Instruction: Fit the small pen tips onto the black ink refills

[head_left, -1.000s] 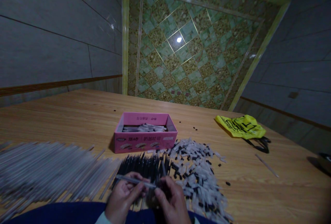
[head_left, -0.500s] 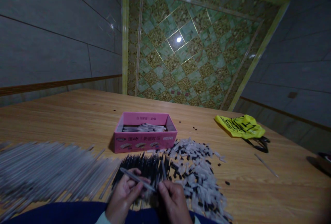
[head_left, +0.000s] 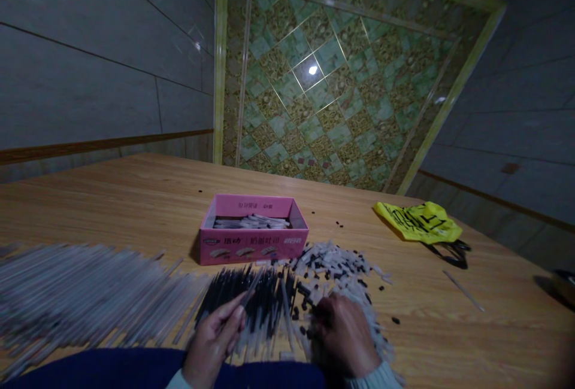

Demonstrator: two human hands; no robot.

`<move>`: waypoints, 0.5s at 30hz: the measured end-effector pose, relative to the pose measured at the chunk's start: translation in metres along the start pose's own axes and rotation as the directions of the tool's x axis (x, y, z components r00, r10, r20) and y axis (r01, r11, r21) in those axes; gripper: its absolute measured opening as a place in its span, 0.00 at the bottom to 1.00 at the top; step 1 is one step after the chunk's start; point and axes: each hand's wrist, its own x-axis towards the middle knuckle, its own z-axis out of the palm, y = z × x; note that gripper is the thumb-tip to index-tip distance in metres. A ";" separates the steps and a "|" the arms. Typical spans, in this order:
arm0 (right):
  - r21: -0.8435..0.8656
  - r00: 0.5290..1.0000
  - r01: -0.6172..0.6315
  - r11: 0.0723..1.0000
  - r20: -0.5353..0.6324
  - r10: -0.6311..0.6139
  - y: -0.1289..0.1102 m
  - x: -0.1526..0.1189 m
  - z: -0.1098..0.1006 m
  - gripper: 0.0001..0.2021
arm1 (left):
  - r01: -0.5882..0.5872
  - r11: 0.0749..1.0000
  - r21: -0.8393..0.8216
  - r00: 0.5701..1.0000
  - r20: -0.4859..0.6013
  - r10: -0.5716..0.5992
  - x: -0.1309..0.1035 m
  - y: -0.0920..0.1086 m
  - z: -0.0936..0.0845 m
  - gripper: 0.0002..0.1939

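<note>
My left hand (head_left: 216, 336) had a slim tube (head_left: 252, 287) pinched between thumb and fingers, its free end slanting away from me, far and a little to the right, over a row of thin black rods (head_left: 220, 294). My right hand (head_left: 347, 330) was well apart from it, down over the near part of a heap of small clear and black pieces (head_left: 331, 258). Its fingers curled under into shadow, and I could not tell whether they gripped anything.

To the left, a broad spread of clear tubes (head_left: 81, 293) lay side by side on the wooden desk (head_left: 449, 347). On the far side of the rods stood a pink box (head_left: 254, 248), open at the top, with pale sticks (head_left: 263, 221) lying inside. The heap reached up to the box's near right corner.

Far to the right lay a yellow bag (head_left: 417, 222) with black lettering and black straps (head_left: 453, 254), and nearer than that, a single thin stick (head_left: 463, 291) by itself.
</note>
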 end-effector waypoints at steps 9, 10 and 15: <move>0.091 0.999 -0.037 0.995 -0.018 0.039 -0.006 0.000 0.008 0.10 | 0.001 1.000 0.007 1.000 0.004 -0.001 -0.001 0.002 0.001 0.23; 0.115 0.998 -0.046 0.992 -0.039 0.050 -0.008 0.000 0.008 0.10 | -0.004 1.000 0.011 1.000 0.003 0.004 -0.002 0.003 0.001 0.23; 0.134 0.998 -0.007 0.991 0.063 -0.002 -0.017 -0.003 -0.004 0.06 | 0.001 1.000 0.023 1.000 -0.014 0.000 -0.001 0.002 0.002 0.24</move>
